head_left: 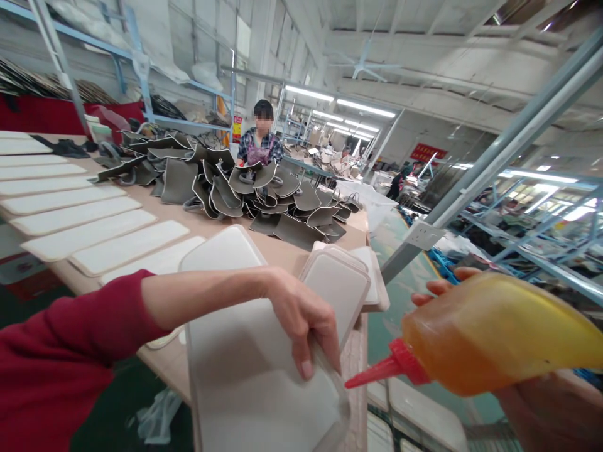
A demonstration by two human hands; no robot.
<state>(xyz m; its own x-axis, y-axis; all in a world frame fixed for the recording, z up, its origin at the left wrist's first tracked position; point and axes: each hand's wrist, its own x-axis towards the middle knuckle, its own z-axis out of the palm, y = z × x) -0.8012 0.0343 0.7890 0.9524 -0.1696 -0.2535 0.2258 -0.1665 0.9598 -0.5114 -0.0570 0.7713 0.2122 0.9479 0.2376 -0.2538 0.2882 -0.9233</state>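
My left hand (306,320) reaches across the stack of white rounded panels (254,383) and pinches the right edge of the top one between thumb and fingers. My right hand (537,402) is wrapped round a squeeze bottle (471,333) of amber liquid, tipped on its side. The bottle's red nozzle (377,369) points left, its tip close to the panel edge just by my left fingers. Whether the tip touches the edge cannot be made out. Much of the right hand is hidden behind the bottle.
More white panels (113,232) lie in an overlapping row on the table's left. A smaller panel stack (336,282) sits beyond my left hand. Grey-brown curved pieces (226,182) are heaped further back, with a co-worker (260,141) behind them. A metal post (471,188) slants up on the right.
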